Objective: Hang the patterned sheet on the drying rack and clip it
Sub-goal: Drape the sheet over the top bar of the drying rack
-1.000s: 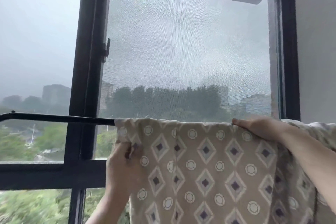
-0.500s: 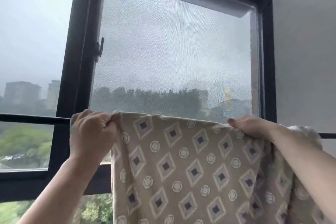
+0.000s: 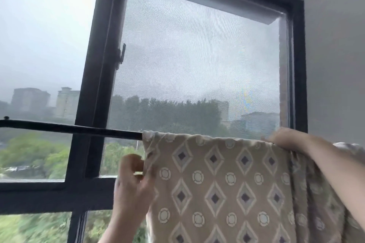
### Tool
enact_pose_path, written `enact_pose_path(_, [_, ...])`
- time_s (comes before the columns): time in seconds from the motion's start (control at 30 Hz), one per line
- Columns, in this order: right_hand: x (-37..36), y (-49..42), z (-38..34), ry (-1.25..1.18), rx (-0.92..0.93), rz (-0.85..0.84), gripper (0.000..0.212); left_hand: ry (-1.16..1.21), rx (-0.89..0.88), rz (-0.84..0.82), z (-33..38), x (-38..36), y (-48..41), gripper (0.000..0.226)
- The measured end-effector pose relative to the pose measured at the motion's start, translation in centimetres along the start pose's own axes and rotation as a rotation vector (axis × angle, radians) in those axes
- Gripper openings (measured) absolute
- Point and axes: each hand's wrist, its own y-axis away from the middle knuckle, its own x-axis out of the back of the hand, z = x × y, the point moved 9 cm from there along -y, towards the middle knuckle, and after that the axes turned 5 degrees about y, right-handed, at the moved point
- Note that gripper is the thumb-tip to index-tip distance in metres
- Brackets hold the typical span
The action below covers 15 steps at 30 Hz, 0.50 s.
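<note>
I am seeing the patterned sheet [image 3: 217, 183] draping over the drying rack bar [image 3: 69, 127], filling my view from centre down to 5 o'clock, with bunched folds hanging at 4 o'clock. My left hand [image 3: 132, 183], at 6 o'clock, is pinching the sheet's left edge between curled fingers and thumb, though it is blurring. My right hand [image 3: 286, 139], at 3 o'clock, is resting on the fold over the bar; I cannot tell whether its fingers are curling behind. The bare bar is running out to 9 o'clock. Behind it the dark window frame [image 3: 98, 65] and mesh screen [image 3: 197, 55] are standing, trees [image 3: 167, 110] hazing beyond.
</note>
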Motion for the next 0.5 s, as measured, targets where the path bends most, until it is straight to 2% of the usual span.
enact_pose_path(0.07, [-0.3, -0.2, -1.0, 0.045, 0.069, 0.001, 0.048, 0.318, 0.211, -0.220, -1.9, -2.7, 0.8, 0.050])
enact_pose_path(0.13, [-0.2, 0.0, -0.7, -0.020, 0.038, 0.001, 0.030, 0.475, 0.272, -0.282, -1.5, -3.2, 0.2, 0.033])
enact_pose_path(0.17, [-0.2, 0.2, -0.9, -0.015, 0.074, 0.003, 0.033, 0.536, 0.308, -0.294, -1.5, -3.3, -0.4, 0.030])
enact_pose_path(0.23, [-0.4, -0.3, -0.9, -0.021, 0.115, -0.007, 0.044, 0.695, 0.426, -0.360, -1.4, -3.3, -1.3, 0.040])
enact_pose_path(0.3, [-0.3, -0.6, -0.9, 0.006, 0.126, 0.002, 0.041, 0.915, 0.601, -0.451, -1.2, -3.8, -0.8, 0.040])
enact_pose_path(0.37, [-0.2, -1.3, -0.3, -0.001, 0.138, 0.012, 0.038, 0.942, 0.674, -0.507, -1.7, -4.0, 0.3, 0.036])
enact_pose_path(0.5, [-0.2, -1.2, 0.5, -0.013, 0.131, 0.016, 0.040, 0.736, 0.515, -0.411, -3.5, -2.4, 0.4, 0.027])
